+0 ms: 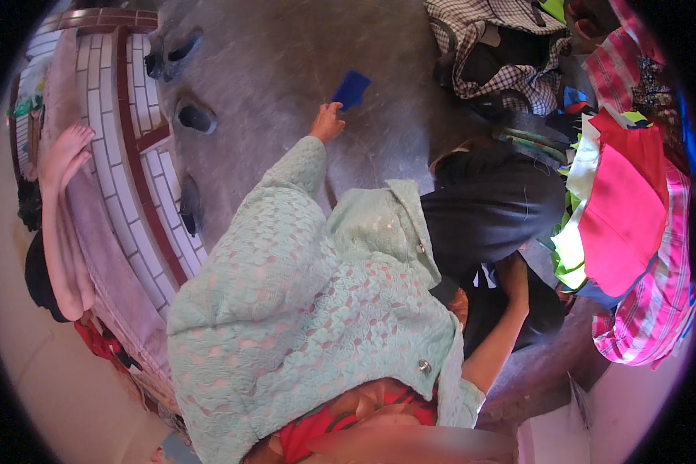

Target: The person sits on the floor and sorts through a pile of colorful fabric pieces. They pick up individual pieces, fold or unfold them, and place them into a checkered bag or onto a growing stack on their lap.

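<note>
My left arm, in a mint-green knitted sleeve, stretches out over the grey floor. At its end my left hand (328,123) is closed, its fingertips on the near corner of a small, flat, dark blue piece that looks like cloth (351,90). My right arm bends in toward my lap. There my right hand (510,272) rests by the black cloth over my legs (493,193); its fingers are mostly hidden. A small white patch (485,274) shows beside that hand, too little of it to name.
Coloured fabric pieces, pink on top (622,213), lie heaped at my right with pink plaid cloth (657,325). A checked bag (510,46) stands far right. Dark shoes (196,117) sit left, along a white-brick ledge (112,131). Another person's bare legs (62,232) rest on it.
</note>
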A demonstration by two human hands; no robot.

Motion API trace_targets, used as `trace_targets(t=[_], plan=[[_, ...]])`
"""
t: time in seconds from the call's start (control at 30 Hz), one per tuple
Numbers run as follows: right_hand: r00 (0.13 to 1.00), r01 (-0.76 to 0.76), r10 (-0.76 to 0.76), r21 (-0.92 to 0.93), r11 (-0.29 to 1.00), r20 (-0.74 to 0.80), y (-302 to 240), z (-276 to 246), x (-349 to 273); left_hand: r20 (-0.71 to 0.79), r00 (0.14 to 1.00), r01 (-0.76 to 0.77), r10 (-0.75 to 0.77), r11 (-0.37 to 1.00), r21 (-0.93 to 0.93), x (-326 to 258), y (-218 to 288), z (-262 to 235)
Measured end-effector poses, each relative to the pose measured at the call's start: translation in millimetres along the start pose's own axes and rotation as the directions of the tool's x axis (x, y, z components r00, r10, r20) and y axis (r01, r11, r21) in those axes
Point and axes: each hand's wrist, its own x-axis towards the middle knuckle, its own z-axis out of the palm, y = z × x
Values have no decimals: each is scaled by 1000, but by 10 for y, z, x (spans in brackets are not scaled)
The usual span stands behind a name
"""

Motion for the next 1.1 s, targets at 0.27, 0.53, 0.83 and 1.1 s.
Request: trace_targets(t=[0.27, 0.53, 0.83, 1.1], plan=[[973, -221, 212, 109, 969, 91, 139, 49, -188, -13, 997, 77, -78, 997, -29, 266, -16, 175], [984, -179, 178, 138, 974, 19, 306, 121, -305, 113, 967, 222, -228, 973, 60, 511, -191, 319], [945, -328, 321, 231, 916, 69, 149, 32, -289, 180, 918, 351, -354, 935, 48, 713, -157, 370], [925, -380, 366, 274, 884, 104, 95, 10, -280, 234, 876, 441, -421, 896, -41, 806, -287, 400]])
